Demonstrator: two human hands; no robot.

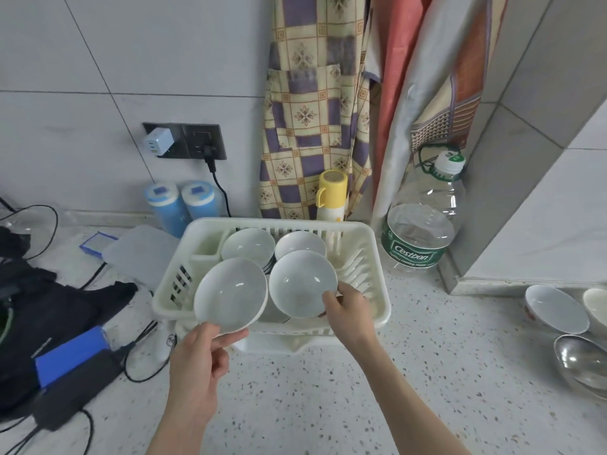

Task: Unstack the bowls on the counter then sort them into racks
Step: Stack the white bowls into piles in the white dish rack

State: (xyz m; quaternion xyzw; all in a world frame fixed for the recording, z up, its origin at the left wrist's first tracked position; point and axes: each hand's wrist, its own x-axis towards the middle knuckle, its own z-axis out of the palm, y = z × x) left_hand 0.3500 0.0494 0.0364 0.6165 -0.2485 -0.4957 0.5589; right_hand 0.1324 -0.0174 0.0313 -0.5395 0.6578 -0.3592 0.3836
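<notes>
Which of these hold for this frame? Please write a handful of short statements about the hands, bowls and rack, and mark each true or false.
1. Each hand holds a white bowl. True: the left hand grips the left bowl and the right hand grips the right bowl.
2. The dish rack has no bowls in it. False: two bowls already stand at its back.
3. A yellow cup stands behind the rack. True.
4. The water bottle stands left of the rack. False: it is on the right.
5. More bowls lie on the counter at far right. True.
</notes>
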